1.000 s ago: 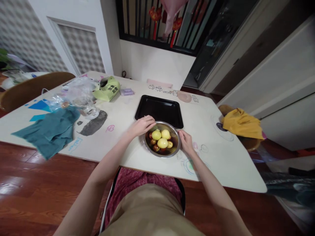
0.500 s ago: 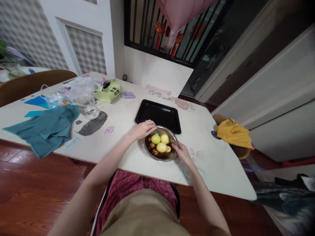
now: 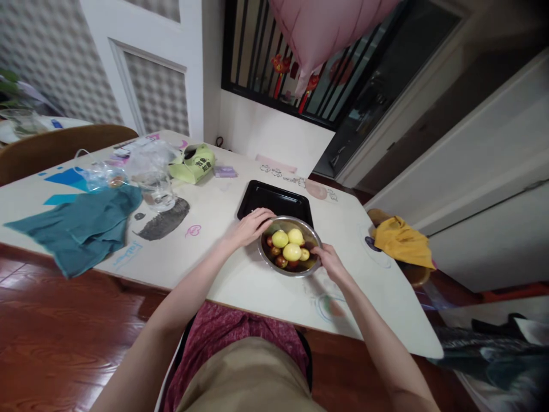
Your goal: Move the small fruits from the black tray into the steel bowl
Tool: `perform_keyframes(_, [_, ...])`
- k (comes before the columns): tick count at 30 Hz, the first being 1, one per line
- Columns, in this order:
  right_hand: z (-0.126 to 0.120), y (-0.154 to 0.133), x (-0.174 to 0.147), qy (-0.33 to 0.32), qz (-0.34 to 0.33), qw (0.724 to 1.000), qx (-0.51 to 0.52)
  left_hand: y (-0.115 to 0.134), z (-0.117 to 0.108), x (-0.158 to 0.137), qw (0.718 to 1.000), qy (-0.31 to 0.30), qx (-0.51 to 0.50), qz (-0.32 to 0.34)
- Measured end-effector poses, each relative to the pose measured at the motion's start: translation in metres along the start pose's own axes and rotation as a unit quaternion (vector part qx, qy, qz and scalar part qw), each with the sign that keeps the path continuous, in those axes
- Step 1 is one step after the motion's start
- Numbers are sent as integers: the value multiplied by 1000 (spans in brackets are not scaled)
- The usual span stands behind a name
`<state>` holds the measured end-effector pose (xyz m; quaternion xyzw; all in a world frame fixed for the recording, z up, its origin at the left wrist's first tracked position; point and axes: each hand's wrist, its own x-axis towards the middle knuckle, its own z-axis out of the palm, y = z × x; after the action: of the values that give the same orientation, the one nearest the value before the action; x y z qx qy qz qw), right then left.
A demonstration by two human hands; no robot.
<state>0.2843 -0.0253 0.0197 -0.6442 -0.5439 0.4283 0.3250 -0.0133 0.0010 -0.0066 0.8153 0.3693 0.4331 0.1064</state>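
A round metal bowl (image 3: 266,262) is between my hands, overlapping the near right part of a black baking tray (image 3: 274,197). In it lie several yellow-green, smooth fruits (image 3: 292,252) on top of smaller reddish-brown ones (image 3: 281,261), perhaps jujubes. My left hand (image 3: 254,226) grips the bowl's far left rim, its fingertips against the edge. At the right rim, my right hand (image 3: 329,261) holds the bowl, thumb over the edge and the other fingers partly hidden. A shadow falls on the table below the bowl, which seems slightly raised.
On the left of the white table (image 3: 201,269) lie a teal cloth (image 3: 81,223), a clear glass pitcher (image 3: 158,193), plastic bags (image 3: 148,154) and a green paper box (image 3: 195,165). A purple packet (image 3: 225,171) lies behind. A yellow cloth (image 3: 403,243) hangs over a chair at right.
The bowl has moved to the right and slightly away from me, with both hands still on it. The tray has stayed in place on the table.
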Motion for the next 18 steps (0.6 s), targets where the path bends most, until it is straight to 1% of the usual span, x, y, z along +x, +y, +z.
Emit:
perform_keyframes(2, [-7,-15,14,3,-4,1000,-21,-1,0,0,999,45,-19,-23])
perform_keyframes(4, [-11,-29,32,8,-5,999,-45,-5,1,0,995,77,-37,-45])
perform_keyframes(7, [-14,-49,62,16,-9,997,-80,-13,5,-1,992,86,-55,-70])
perform_keyframes(12, [-16,-78,104,27,-27,990,-136,-27,12,-5,992,46,-34,-108])
perform_keyframes(18, [-10,-95,134,19,-40,973,-224,-40,18,-10,989,-54,10,-140])
